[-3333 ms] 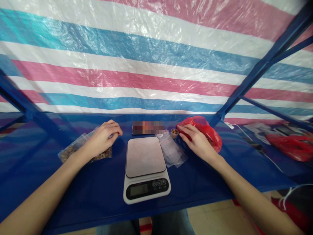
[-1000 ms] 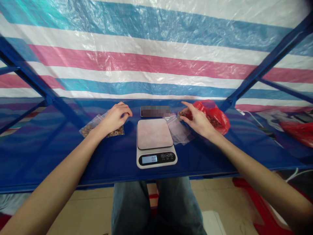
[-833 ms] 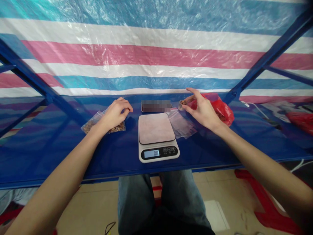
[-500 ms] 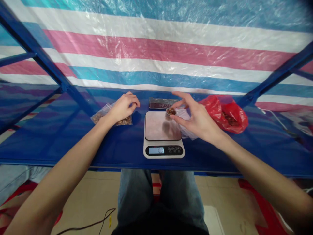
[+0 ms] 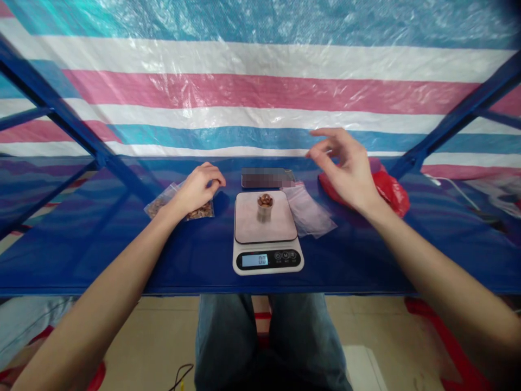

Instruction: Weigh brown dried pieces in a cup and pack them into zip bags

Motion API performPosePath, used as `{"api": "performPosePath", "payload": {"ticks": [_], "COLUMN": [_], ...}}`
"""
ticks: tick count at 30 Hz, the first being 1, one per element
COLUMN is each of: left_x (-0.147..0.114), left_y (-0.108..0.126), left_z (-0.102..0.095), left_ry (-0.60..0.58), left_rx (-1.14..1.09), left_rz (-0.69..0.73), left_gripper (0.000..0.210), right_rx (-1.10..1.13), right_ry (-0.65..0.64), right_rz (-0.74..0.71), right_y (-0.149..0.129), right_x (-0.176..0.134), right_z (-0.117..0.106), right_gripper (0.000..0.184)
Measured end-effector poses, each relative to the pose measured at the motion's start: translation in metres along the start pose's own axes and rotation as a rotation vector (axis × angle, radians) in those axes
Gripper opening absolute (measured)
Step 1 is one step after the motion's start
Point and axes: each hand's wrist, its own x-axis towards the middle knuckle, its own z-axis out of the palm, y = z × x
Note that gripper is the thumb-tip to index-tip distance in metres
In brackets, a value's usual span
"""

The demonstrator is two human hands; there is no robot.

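A small clear cup point(image 5: 265, 207) filled with brown nuts stands on the platform of a white digital scale point(image 5: 266, 233) in the middle of the blue table. My right hand point(image 5: 345, 168) hovers empty above and to the right of the scale, fingers apart, in front of a red plastic bag point(image 5: 388, 190). My left hand point(image 5: 198, 187) rests with curled fingers on clear bags of nuts point(image 5: 179, 202) left of the scale. Whether it grips them I cannot tell.
Empty clear zip bags point(image 5: 311, 214) lie right of the scale. A phone point(image 5: 266, 177) lies behind it. Blue frame bars point(image 5: 77, 127) slant at left and right before a striped tarp wall. The table's front edge point(image 5: 163, 285) is near my knees.
My right hand picked up the cup of nuts beside the red bag, carried it left, set it on the scale and let go, then rose to the right. The left hand stayed.
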Motion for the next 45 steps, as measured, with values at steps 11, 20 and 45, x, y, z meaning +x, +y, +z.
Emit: {"api": "performPosePath", "payload": {"ticks": [11,20,45], "left_x": [-0.001,-0.001,-0.001], "left_y": [0.001,0.002,0.004], "left_z": [0.0,-0.003,-0.002], "left_ry": [-0.011,-0.02,0.021], "left_rx": [-0.01,0.005,-0.011], "left_rz": [0.027,0.051,0.028], "left_gripper": [0.029,0.029,0.028], "right_rx": [-0.096,-0.21,-0.257], "right_ry": [-0.016,-0.551,-0.535], "right_rz": [0.037,-0.141,-0.002], "right_y": [0.034,0.046,0.049], "right_x": [-0.029,-0.019,-0.014], "right_z": [0.015,-0.008,-0.031], "right_gripper": [0.016,0.015,0.02]}}
